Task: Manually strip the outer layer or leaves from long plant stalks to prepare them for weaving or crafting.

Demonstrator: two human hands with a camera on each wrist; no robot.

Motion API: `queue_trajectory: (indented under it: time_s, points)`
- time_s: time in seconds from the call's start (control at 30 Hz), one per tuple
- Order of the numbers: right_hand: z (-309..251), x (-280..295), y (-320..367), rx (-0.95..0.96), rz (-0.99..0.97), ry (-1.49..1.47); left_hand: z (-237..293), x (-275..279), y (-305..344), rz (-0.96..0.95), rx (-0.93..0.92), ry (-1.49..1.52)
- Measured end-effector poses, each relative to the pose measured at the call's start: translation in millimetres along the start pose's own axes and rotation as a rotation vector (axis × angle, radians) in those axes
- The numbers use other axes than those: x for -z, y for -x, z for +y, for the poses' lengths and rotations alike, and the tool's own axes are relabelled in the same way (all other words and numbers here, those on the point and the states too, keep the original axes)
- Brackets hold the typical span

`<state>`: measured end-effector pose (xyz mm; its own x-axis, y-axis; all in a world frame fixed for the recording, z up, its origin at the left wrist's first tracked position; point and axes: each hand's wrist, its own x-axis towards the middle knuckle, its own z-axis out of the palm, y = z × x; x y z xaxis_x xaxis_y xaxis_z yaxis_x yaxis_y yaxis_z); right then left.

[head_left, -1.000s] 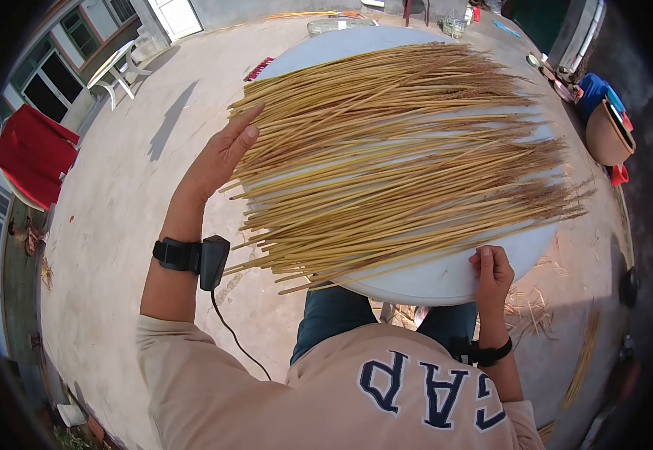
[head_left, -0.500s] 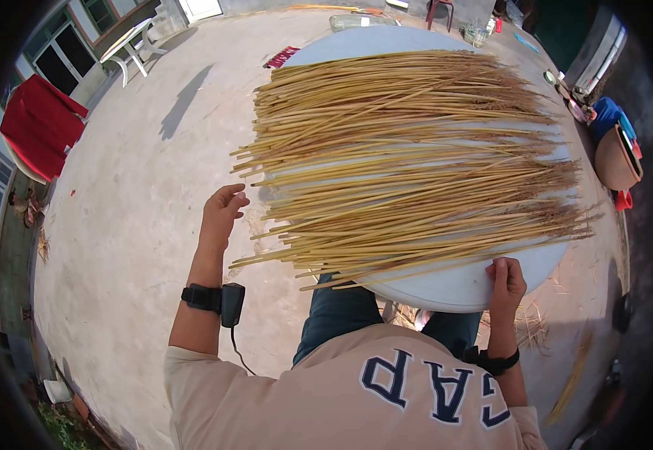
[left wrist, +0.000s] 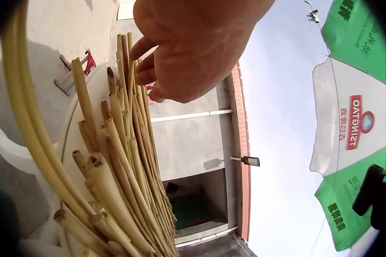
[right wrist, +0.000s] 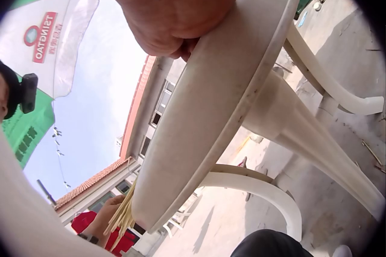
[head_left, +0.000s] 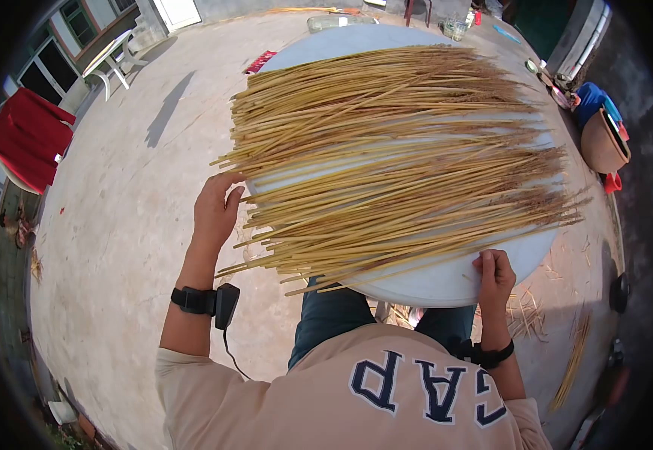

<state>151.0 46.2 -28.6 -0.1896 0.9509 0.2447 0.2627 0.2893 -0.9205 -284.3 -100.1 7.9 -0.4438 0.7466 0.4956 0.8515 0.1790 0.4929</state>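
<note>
Long, dry sorghum stalks [head_left: 386, 180] with brushy brown heads lie side by side in a thick layer over a round white table [head_left: 424, 289]. Their cut ends stick out past the left edge, unevenly. My left hand [head_left: 218, 206] is at those ends, fingers loosely bent and fingertips right by a gap between two groups. In the left wrist view, the fingers of this hand [left wrist: 193, 34] are beside the stalk ends [left wrist: 139, 148], gripping none. My right hand [head_left: 496, 277] rests loosely curled on the near right rim; in the right wrist view nothing shows in it.
Straw scraps [head_left: 525, 315] and a thin bundle of stalks [head_left: 573, 364] lie on the ground at right. A large clay pot [head_left: 604, 144] stands beyond the table. At far left are a red-draped chair [head_left: 34, 135] and a white bench-like table [head_left: 112, 64].
My left hand has left the upper stalk ends, come down toward my body, then moved back in to the ends at the middle. The right hand stays on the rim.
</note>
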Motion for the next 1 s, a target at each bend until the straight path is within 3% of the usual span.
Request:
queue_trajectory:
  time_s: [0.03,0.1,0.13,0.17,0.23,0.33,0.5,0.57,0.6,0.8,0.93,1.0]
  points:
    - [1,0,0,-0.007,0.011,-0.014,3,-1,-1,-0.001,0.003,-0.003]
    - [1,-1,-1,-0.013,0.024,-0.029,6,-2,-3,-0.217,0.034,0.061]
    - [2,0,-1,-0.014,0.024,-0.034,6,-5,0,-0.195,-0.080,0.055]
    - [2,0,0,-0.017,0.027,-0.037,7,-5,2,-0.199,-0.083,0.056]
    - [2,0,0,-0.016,0.027,-0.043,7,-5,7,-0.319,-0.206,0.010]
    - [0,-1,0,0.004,0.021,-0.041,1,-1,6,-0.376,-0.129,0.128]
    - [-2,-1,1,0.024,-0.018,-0.010,18,4,-10,-0.304,-0.014,0.195]
    - [-3,-1,1,-0.011,0.028,-0.032,13,5,-12,-0.256,-0.110,0.121]
    - [-4,-2,1,-0.014,0.014,-0.037,15,8,-12,-0.243,-0.046,0.170]
    - [-3,-1,1,-0.029,0.015,0.020,17,23,6,-0.420,-0.061,0.276]
    - [-3,-1,-1,-0.011,0.016,0.078,15,17,15,-0.331,0.010,0.072]
    - [-4,-2,-1,-0.017,0.015,0.112,10,19,13,-0.321,0.051,0.150]
